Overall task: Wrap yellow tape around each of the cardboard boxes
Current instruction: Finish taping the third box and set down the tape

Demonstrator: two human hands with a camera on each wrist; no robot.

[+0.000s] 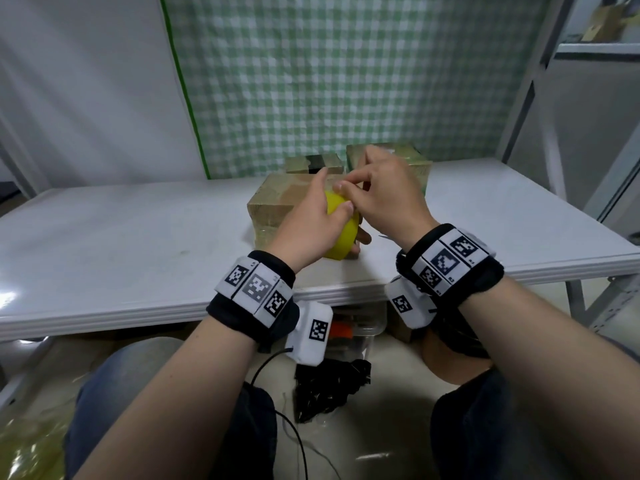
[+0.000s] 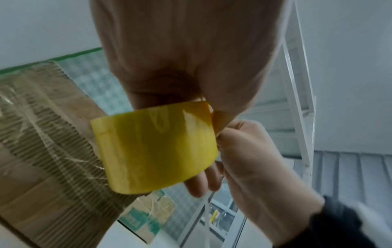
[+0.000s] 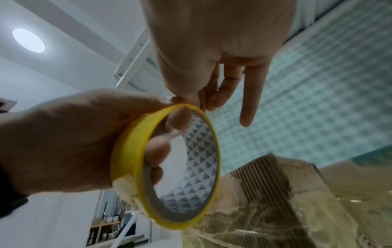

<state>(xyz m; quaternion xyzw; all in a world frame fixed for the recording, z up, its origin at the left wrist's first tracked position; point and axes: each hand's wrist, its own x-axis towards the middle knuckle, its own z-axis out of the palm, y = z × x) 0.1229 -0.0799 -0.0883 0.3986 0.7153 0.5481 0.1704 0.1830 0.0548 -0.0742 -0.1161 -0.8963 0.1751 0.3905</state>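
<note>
My left hand grips a roll of yellow tape just above the table's front, thumb on its outer face and fingers through the core. My right hand pinches the tape's free end at the roll's top edge between thumb and forefinger, with the other fingers spread. In the left wrist view a small lifted flap shows at the edge of the tape roll. In the right wrist view the roll shows its patterned core. Right behind the roll stands the nearest cardboard box, partly hidden by my hands.
A small box with a black band and a larger box stand behind on the white table. A green checked cloth hangs at the back and a metal shelf stands to the right. Clutter lies under the table.
</note>
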